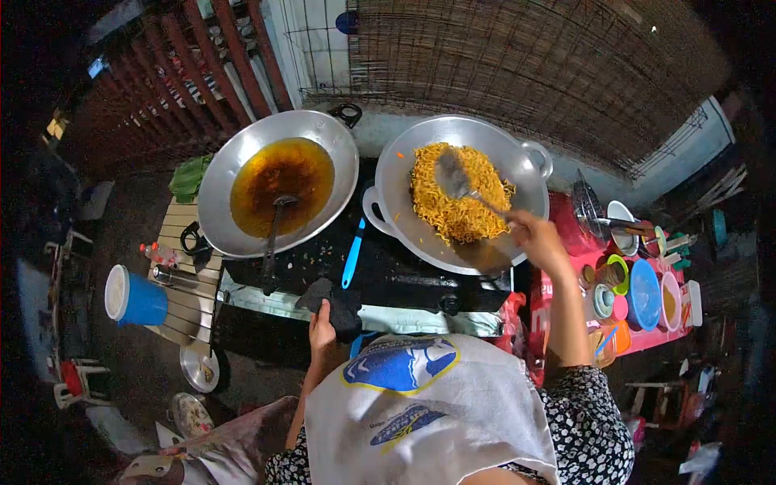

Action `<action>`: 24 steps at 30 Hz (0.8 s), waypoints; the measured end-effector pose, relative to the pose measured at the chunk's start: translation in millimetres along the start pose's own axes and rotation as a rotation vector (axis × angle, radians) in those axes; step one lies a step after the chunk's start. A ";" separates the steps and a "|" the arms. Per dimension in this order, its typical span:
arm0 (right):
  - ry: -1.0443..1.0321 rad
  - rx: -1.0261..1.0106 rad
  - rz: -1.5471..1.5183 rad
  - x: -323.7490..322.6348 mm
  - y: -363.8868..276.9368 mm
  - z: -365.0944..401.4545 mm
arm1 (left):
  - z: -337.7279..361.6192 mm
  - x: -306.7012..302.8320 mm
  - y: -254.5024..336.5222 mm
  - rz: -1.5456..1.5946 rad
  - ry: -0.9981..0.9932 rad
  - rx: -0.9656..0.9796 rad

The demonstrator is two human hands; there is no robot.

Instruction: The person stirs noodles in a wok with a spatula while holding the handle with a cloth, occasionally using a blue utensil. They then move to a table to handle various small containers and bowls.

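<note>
My right hand [537, 241] is closed around the handle of a metal spatula [465, 190], whose blade rests over a heap of yellow noodles [473, 217]. The noodles lie in a wide silver wok [408, 153] with looped side handles, on the right of a black stove [380, 283]. Low at the stove's front edge, my left hand [322, 327] grips a dark cloth [335, 305]. To the left stands a second wok [222, 178] holding brown-orange oil, with a dark long-handled ladle [279, 222] leaning in it. A bright blue handle [353, 255] lies between the woks.
On the right, a red table [578, 279] carries a blue bowl [644, 295], a pink bowl [670, 301] and several small containers. A slatted table [182, 222] at left holds green leaves [191, 178] and a blue bucket [145, 299]. A wall with wire mesh [485, 73] stands behind the stove.
</note>
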State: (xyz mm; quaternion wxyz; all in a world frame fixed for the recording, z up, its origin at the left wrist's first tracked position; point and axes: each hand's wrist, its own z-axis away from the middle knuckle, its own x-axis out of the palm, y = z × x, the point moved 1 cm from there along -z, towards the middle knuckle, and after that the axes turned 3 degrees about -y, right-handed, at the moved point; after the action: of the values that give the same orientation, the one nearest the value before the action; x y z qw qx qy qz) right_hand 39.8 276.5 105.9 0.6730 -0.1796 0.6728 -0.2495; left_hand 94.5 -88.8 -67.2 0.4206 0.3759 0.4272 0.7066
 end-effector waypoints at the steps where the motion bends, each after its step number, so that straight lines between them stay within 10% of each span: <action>1: -0.090 -0.057 0.100 1.4 -6.3 6.4 | 3.3 7.5 11.0 -0.002 -0.008 -0.005; 8: 0.049 0.158 0.162 -22.0 8.1 10.0 | 2.8 21.5 25.8 0.072 -0.081 -0.224; 11: 0.090 0.080 -0.175 -35.8 26.7 16.8 | 7.0 21.7 30.3 0.130 -0.104 -0.286; 15: 0.412 -0.133 0.141 -22.7 21.1 8.2 | 8.0 19.0 36.0 0.061 -0.229 -0.233; 24: -0.011 -0.032 0.801 -10.5 11.8 -31.7 | 33.8 46.1 50.4 0.016 -0.250 -0.054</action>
State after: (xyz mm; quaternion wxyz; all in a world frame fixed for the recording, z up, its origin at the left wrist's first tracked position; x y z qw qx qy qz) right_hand 9.6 295.1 106.7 0.7177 0.0853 0.6898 0.0440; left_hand 94.0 -51.0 -1.0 0.4748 0.4530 0.3491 0.6690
